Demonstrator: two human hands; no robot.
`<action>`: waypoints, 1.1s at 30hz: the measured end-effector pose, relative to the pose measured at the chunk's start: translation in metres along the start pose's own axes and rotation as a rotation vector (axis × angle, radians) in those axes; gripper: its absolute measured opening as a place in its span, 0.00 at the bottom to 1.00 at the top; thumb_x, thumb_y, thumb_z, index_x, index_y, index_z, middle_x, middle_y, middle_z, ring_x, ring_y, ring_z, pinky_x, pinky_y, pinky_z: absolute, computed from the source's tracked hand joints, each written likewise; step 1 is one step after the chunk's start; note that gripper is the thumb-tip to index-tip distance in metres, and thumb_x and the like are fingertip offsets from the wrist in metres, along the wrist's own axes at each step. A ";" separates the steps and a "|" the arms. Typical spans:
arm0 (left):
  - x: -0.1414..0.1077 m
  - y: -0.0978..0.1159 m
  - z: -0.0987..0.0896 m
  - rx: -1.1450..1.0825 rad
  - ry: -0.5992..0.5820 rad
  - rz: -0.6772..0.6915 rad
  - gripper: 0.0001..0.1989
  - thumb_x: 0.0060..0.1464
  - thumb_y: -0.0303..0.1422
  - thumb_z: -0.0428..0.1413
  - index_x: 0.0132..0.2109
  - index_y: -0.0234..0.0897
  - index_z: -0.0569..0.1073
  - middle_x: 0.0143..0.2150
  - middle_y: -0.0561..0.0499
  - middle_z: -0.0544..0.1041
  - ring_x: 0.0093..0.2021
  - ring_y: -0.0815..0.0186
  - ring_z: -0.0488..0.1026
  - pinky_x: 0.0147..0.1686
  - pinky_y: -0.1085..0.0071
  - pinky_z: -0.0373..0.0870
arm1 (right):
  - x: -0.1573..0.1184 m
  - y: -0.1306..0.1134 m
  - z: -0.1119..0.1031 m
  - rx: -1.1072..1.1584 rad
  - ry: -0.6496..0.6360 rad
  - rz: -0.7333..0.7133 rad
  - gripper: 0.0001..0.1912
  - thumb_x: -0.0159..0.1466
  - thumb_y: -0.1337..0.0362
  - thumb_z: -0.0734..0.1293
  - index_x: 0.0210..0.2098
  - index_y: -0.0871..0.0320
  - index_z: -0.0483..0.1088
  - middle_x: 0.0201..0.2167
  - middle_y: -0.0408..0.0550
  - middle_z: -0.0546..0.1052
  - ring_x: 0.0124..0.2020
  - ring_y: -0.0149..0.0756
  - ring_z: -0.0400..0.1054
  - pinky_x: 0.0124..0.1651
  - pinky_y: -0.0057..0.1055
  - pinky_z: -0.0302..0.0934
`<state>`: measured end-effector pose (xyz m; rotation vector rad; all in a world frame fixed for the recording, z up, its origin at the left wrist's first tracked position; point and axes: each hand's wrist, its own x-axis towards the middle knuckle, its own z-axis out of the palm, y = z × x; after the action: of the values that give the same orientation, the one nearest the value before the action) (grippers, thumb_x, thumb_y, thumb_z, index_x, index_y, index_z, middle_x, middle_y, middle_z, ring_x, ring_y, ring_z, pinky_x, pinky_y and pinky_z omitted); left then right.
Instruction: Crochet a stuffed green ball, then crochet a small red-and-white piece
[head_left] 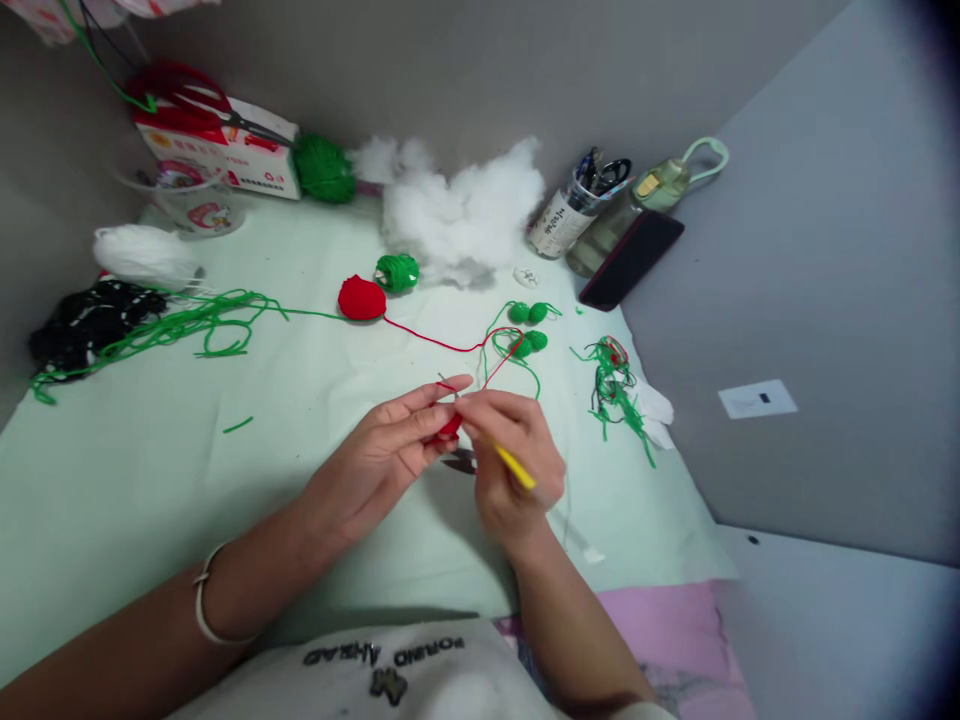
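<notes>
My left hand [394, 437] pinches a small red crocheted piece [448, 428], with red yarn passing over its index finger. In my right hand [517, 455] is a crochet hook with a yellow handle [514, 466], its metal tip at the top of the red piece. From there a red strand loops right and runs back to a red yarn ball [362, 298]. Dark scissors [459, 461] lie partly hidden under my hands. Small green crocheted balls [528, 343] rest just beyond my right hand, with green strands around them.
White stuffing [465, 215], a green yarn ball [322, 168] and a box [259, 165] line the back. A pen cup [559, 225], bottle [600, 235] and phone [632, 260] stand back right. Yarn scraps [619, 395] lie right; black yarn [90, 325] lies left.
</notes>
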<state>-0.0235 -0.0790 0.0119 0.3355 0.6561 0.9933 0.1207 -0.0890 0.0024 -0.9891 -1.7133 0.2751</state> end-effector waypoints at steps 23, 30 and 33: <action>-0.002 0.002 -0.006 0.329 0.045 0.167 0.24 0.55 0.31 0.68 0.59 0.47 0.78 0.38 0.55 0.76 0.42 0.71 0.73 0.48 0.73 0.71 | 0.010 0.011 0.002 0.670 0.025 0.635 0.04 0.65 0.61 0.73 0.39 0.49 0.82 0.35 0.43 0.81 0.31 0.33 0.74 0.37 0.33 0.70; -0.001 0.004 -0.004 0.273 0.039 0.143 0.21 0.55 0.31 0.68 0.56 0.44 0.79 0.39 0.54 0.78 0.43 0.69 0.76 0.50 0.71 0.72 | 0.011 0.011 0.004 0.769 0.040 0.670 0.04 0.65 0.62 0.73 0.39 0.50 0.82 0.36 0.43 0.82 0.31 0.31 0.75 0.37 0.30 0.72; 0.000 0.004 -0.005 0.256 0.030 0.121 0.22 0.54 0.32 0.68 0.56 0.44 0.79 0.41 0.53 0.79 0.44 0.68 0.77 0.51 0.70 0.71 | 0.012 0.010 0.004 0.770 0.042 0.670 0.04 0.65 0.62 0.73 0.39 0.51 0.82 0.36 0.43 0.82 0.31 0.30 0.75 0.37 0.29 0.72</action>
<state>-0.0295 -0.0775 0.0106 0.5913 0.7997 1.0322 0.1211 -0.0731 0.0027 -0.9193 -1.0237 1.2315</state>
